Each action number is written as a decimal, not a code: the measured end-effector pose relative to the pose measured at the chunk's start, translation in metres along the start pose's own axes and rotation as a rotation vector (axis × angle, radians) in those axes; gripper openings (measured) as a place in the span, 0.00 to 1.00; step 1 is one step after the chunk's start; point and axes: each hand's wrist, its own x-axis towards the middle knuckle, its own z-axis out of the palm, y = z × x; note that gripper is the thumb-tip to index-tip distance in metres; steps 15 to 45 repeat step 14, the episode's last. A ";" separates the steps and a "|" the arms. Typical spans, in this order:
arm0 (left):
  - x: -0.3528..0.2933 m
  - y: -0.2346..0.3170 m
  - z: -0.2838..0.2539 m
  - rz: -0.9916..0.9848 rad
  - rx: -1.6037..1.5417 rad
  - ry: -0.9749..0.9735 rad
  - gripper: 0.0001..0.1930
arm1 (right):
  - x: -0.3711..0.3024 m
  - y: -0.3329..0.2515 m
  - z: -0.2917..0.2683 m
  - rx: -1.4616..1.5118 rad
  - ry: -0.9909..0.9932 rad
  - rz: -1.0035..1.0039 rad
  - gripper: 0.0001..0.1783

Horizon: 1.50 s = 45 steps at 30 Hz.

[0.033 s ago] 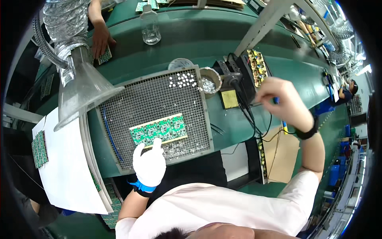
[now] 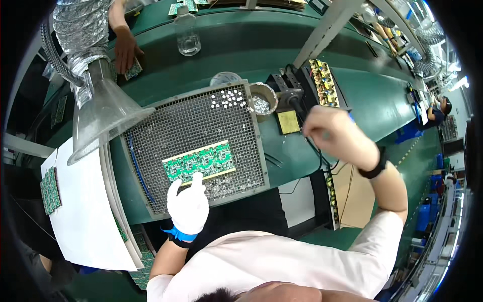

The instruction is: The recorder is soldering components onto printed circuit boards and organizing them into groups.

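A green circuit board panel (image 2: 198,162) with pale edge strips lies slightly tilted on a wire-mesh tray (image 2: 166,126). My left hand (image 2: 188,209), in a white glove with a blue wrist strap, holds the panel's near edge; two fingertips overlap it, spread apart. Bare and raised, my right hand (image 2: 338,135) is to the right of the yellow sponge (image 2: 289,122) by the soldering station (image 2: 289,95). Its fingers are curled in, and I cannot make out whether anything is between them. Tweezers (image 2: 272,160) lie just right of the tray.
Small white round pieces (image 2: 229,99) sit at the tray's far right, beside a round tin (image 2: 262,99). A fume extraction hood (image 2: 108,113) overhangs the left side. Beyond are a clear bottle (image 2: 188,35) and another person's hand (image 2: 126,50) on a board.
My right hand has moved left and slightly nearer, toward the sponge and the tray. My left hand stays on the circuit board, which has not shifted on the mesh.
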 end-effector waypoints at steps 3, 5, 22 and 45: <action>0.005 -0.007 0.003 0.028 -0.041 0.056 0.23 | 0.019 0.002 0.082 -0.044 -0.034 -0.091 0.11; 0.005 -0.005 -0.001 0.050 -0.047 0.086 0.24 | 0.015 0.010 0.102 -0.105 -0.038 -0.082 0.13; -0.001 -0.010 -0.001 0.063 -0.114 0.119 0.25 | 0.027 -0.015 -0.002 -0.041 -0.253 0.151 0.22; -0.001 -0.010 -0.001 0.063 -0.114 0.119 0.25 | 0.027 -0.015 -0.002 -0.041 -0.253 0.151 0.22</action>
